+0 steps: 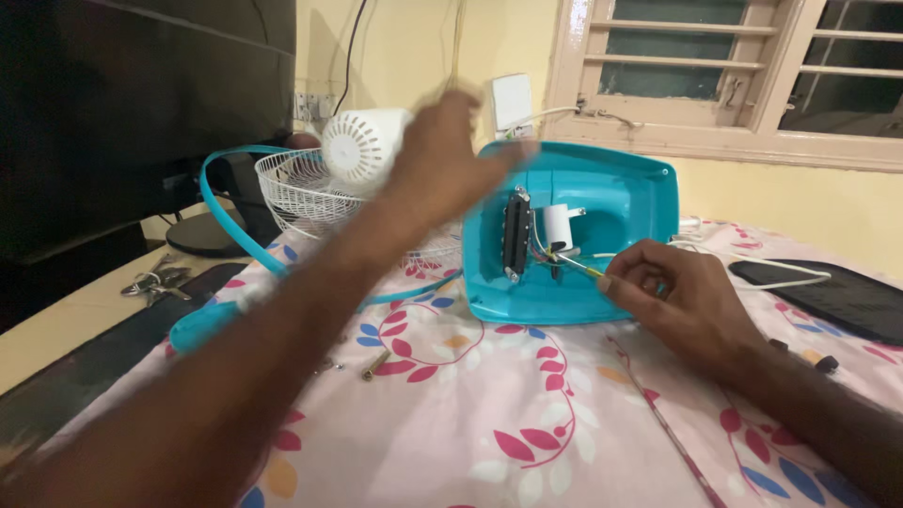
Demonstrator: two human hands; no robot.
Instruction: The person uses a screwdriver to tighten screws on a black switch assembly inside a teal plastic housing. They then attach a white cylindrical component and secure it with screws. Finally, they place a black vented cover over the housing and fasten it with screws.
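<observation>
The turquoise fan base stands tipped on its edge in the upper middle of the frame, its hollow underside facing the camera, resting on a floral cloth that covers the table. Inside the shell sit a black switch block, a white capacitor and a bundle of coloured wires.

The right hand, at centre right, is closed in a pinch around a thin screwdriver with a yellowish shaft, its tip pointing into the wiring. The left hand is blurred across the upper middle, fingers spread and loosely open, at the top left edge of the base; it seems to grip nothing, though the blur makes contact with the shell hard to judge.

The base looks like thin moulded plastic: light, stiff, smooth and likely to slide or topple on the soft cloth when pushed from one side. The rim of the shell seems the sound place to hold it, since it is thick and keeps fingers off the wires. The wires look fine and easily pulled loose.

Behind, at upper left, lie the white motor housing and wire grille. A loose screw rests on the cloth at lower left centre, and keys sit at the far left.
</observation>
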